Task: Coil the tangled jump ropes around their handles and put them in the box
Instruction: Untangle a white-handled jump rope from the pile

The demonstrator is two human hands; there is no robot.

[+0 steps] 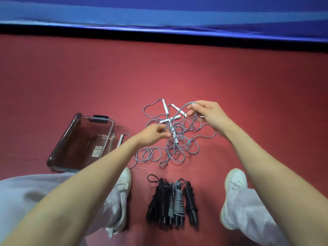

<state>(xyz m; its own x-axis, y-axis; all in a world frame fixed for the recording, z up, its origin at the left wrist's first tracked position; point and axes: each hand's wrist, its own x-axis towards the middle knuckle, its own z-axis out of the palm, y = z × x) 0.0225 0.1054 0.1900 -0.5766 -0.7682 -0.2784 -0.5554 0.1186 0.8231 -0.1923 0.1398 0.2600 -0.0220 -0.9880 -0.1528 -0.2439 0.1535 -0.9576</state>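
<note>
Head view, looking down on a red floor mat [71, 86], with the person's legs spread to either side of the work.

1. Tangled grey jump ropes [174, 148], with white handles. They lie in a loose heap mid-floor, between the hands and ahead of the shoes. Several handles cross at the top of the heap, and loops trail toward the person.
2. Left hand [156, 134], fingers pinched on a grey strand [177, 114] at the near edge of the heap. It likely anchors the strand while the other end is worked free.
3. Right hand [207, 114], raised above the far side of the heap, thumb and fingertips nipping the same strand at its bend. Whether it also holds the white handle tip just below, I cannot tell. The strand runs lifted between the two hands, probably to trace one rope out of the knot.
4. Stray white handle [119, 142], lying just beside the box wall, its cord leading back under the left forearm.
5. Clear plastic box [62, 139], open-topped, left of the heap and within the left hand's reach. None of the ropes lies in it yet, and a pale label shows on its base.
6. Coiled jump ropes [170, 201], black and grey, already wound around their handles. They are set in a row between the white shoes [234, 192], apparently staged for boxing.
</note>
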